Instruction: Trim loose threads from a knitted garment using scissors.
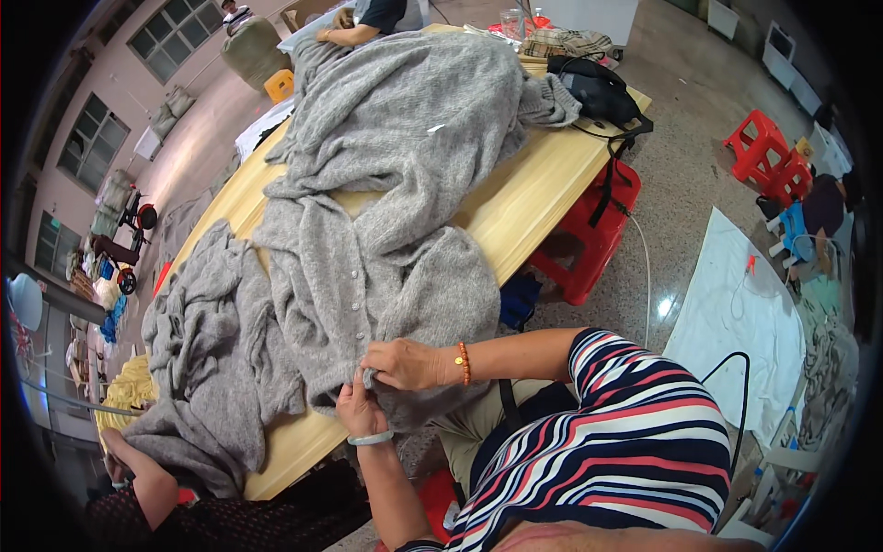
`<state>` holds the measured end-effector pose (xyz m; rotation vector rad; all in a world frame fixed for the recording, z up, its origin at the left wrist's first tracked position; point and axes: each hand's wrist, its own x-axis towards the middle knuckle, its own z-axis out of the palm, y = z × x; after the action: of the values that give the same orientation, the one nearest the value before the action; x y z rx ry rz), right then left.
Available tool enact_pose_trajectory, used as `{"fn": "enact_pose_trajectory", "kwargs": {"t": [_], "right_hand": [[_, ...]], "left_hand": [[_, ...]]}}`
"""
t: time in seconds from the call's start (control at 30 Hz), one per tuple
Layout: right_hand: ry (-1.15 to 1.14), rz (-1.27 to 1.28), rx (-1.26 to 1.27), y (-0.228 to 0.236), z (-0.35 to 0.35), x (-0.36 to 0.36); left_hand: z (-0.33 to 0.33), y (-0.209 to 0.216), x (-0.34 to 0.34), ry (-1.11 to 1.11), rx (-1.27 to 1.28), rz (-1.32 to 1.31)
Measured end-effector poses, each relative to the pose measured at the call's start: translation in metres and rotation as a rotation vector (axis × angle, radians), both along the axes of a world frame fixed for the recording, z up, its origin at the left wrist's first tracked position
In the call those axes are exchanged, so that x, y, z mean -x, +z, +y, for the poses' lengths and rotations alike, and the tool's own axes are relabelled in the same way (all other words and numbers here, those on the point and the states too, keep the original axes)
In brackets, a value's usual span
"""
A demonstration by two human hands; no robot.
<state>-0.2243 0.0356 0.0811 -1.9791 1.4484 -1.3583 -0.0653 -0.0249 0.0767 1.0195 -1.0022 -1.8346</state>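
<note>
A grey knitted cardigan [317, 267] lies spread on the table in front of me, its buttoned front edge running down toward me. My left hand [361, 411], with a pale bangle at the wrist, pinches the cardigan's lower front edge from below. My right hand [407, 364], wearing a bead bracelet [464, 362], has its fingers closed on the same edge just above. The two hands' fingertips nearly meet there. Several light buttons [356, 304] show along the front edge above my hands. Whatever sits right between the fingertips is too small to make out.
More grey knitwear [405, 101] covers the far part of the wooden table [524, 221], and another grey heap [207, 340] lies left. A co-worker's arm [147, 469] reaches in at lower left; another person [377, 18] is beyond. A red stool [598, 239] and black bag [598, 87] stand right.
</note>
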Motion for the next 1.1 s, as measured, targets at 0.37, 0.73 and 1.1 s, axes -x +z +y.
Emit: {"fn": "enact_pose_trajectory", "kwargs": {"t": [0.37,0.73,1.1], "right_hand": [[0.025,0.071,0.061,-0.009,-0.015,-0.002],[0.058,0.007,-0.070,-0.005,-0.017,0.009],[0.042,0.029,0.029,-0.015,-0.031,0.008]], "left_hand": [[-0.001,-0.015,-0.003,0.081,0.001,-0.072],[0.030,0.006,-0.019,-0.009,0.616,-0.489],[0.005,-0.001,-0.013,-0.001,1.121,-0.675]]}}
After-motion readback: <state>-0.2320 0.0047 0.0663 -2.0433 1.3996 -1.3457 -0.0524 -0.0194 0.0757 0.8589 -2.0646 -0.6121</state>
